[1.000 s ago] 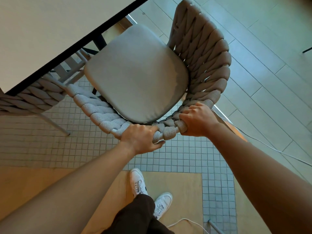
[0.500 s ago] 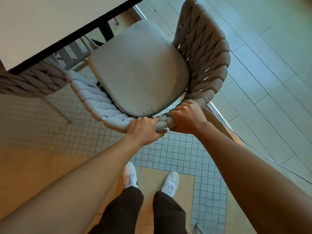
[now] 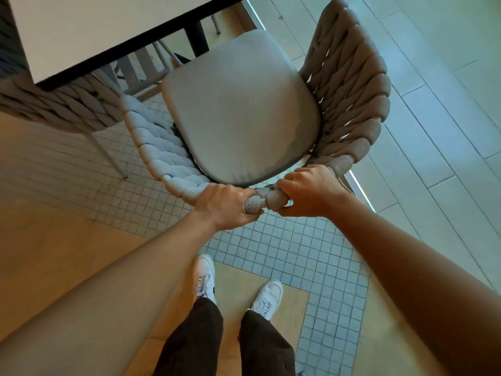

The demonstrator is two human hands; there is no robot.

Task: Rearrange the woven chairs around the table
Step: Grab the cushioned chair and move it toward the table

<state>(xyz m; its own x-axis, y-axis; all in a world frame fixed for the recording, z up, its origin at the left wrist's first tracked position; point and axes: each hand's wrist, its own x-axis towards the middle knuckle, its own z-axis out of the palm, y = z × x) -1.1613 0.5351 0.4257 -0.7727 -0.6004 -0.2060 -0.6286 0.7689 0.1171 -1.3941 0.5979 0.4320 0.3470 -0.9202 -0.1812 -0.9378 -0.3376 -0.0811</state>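
I see both feet now planted behind the grey rope-woven chair point(image 3: 349, 85); my left hand point(image 3: 226, 206) and right hand point(image 3: 309, 192) still clench its backrest. No writing legible.

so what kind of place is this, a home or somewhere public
Probably a cafe or a dining area, though a home is possible: a white table, matching woven chairs around it, and a floor mixing small tiles with wood.

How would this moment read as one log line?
left hand: grip on woven chair backrest | right hand: same | seat faces table
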